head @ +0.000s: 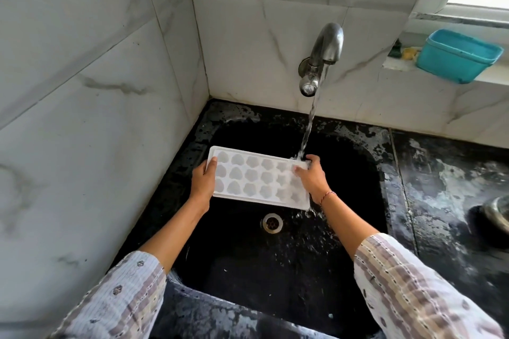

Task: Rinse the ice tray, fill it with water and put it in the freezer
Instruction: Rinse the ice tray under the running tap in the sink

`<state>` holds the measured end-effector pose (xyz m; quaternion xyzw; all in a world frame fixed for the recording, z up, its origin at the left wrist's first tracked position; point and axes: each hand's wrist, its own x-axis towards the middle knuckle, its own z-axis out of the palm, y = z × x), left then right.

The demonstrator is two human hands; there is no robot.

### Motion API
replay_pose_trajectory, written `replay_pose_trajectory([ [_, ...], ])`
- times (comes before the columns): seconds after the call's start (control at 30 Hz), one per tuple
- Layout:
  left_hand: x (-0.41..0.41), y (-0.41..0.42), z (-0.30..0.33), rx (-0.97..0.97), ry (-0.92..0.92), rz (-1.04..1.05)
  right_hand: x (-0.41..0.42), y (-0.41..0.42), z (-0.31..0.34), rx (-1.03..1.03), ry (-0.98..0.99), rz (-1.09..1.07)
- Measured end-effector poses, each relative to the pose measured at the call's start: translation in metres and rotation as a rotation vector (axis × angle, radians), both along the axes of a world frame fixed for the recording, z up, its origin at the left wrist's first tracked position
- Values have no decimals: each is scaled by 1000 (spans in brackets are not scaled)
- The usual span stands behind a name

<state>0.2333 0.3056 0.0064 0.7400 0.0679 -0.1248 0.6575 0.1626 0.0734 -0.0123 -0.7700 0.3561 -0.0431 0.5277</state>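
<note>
The ice tray hangs over the sink, under the tap, left hand and right hand at its ends; a tub sits far right, perhaps on a ledge.

The wet black counter holds a sunken sink; right of the sink sits a steel vessel.

No text, label, brand or number can be read anywhere.
</note>
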Motion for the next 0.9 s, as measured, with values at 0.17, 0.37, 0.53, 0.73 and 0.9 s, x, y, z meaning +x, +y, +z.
replay_pose_trajectory([
  [0.17,0,1,-3,-16,80,26,13,-5,4,-74,-5,9],
  [0.37,8,2,-1,-25,99,136,23,-14,22,401,97,200],
  [0.53,8,-4,2,-53,123,154,30,-13,24,145,16,125],
  [0.73,13,-10,12,-27,76,214,41,-16,29,247,24,213],
  [0.9,9,-15,11,-49,104,214,43,-24,18,124,28,-13],
])
